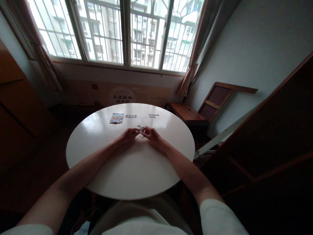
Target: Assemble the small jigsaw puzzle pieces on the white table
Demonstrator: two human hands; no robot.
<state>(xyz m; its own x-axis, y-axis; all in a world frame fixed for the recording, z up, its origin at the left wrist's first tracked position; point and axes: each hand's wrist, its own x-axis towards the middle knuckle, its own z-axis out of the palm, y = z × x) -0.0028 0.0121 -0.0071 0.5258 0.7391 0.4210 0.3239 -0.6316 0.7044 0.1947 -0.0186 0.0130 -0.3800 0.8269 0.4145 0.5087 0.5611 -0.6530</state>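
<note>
Both my hands meet near the middle of the round white table [127,169]. My left hand [129,134] and my right hand [151,134] have their fingers pinched together on small jigsaw puzzle pieces [141,130] between them. A few more loose pieces lie on the table just under and beyond my fingertips. Farther back lie a small printed picture card [116,118] and two short rows of puzzle pieces [130,116] [154,115].
A wide barred window [122,32] fills the far wall, with curtains at each side. Flattened cardboard [122,94] leans below it. A wooden chair [188,112] and a leaning wooden frame [217,98] stand at the right, dark furniture on both sides.
</note>
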